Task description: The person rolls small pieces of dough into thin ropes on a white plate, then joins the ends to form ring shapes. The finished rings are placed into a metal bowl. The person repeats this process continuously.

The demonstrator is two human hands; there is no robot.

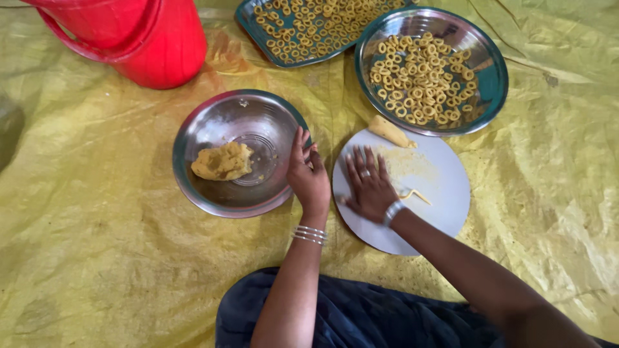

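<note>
Head view: a thin strand of yellow dough [416,194] is lying near the middle of the round grey board [445,212], just right of centre frame, its long axis running left to right, tilted slightly down to the right. I am pressing my right hand [369,185] flat on it, fingers spread. My left hand [308,174], fingers loosely together, is resting on the rim of the steel bowl [213,129] holding a dough lump [222,161]. A dough cone [389,131] is lying at the board's upper edge.

- One red bucket [138,38]
- One steel bowl [213,200]
- One dough lump [222,161]
- One round plate [493,84] and one tray [248,19], both full of dough rings
- One white disc [438,193]
- Two hands
</note>
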